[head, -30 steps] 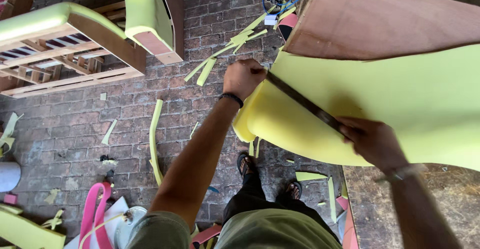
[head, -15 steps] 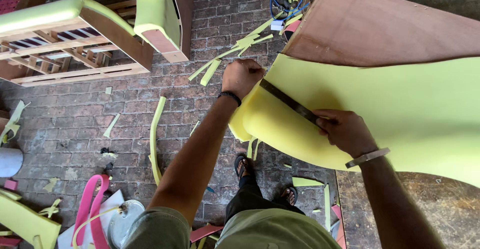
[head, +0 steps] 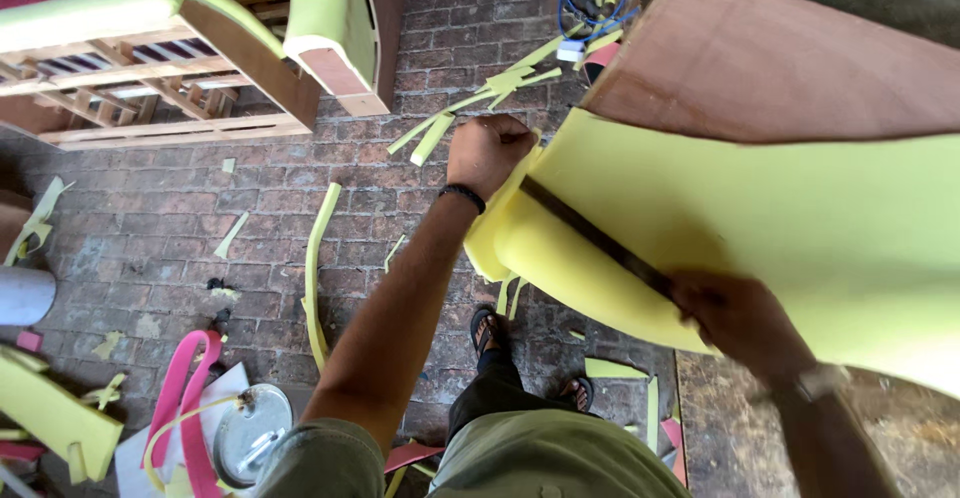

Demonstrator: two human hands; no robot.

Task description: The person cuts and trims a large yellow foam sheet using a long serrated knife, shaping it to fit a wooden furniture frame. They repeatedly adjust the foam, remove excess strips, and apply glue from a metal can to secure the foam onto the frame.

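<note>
1. The right hand [head: 735, 318], closed on the handle of a long dark blade [head: 590, 236], has drawn back toward the person since a second ago, so the cut runs further along the yellow foam sheet [head: 780, 228].
2. The left hand [head: 487, 153] is fisted on the foam's loose edge, as before.
3. The foam drapes over a brown board [head: 760, 58].
4. Foam offcuts [head: 318, 258] litter the brick floor [head: 150, 228] by a wooden frame [head: 170, 68]; the person's sandalled feet [head: 490, 330] stand beneath the cut.
</note>
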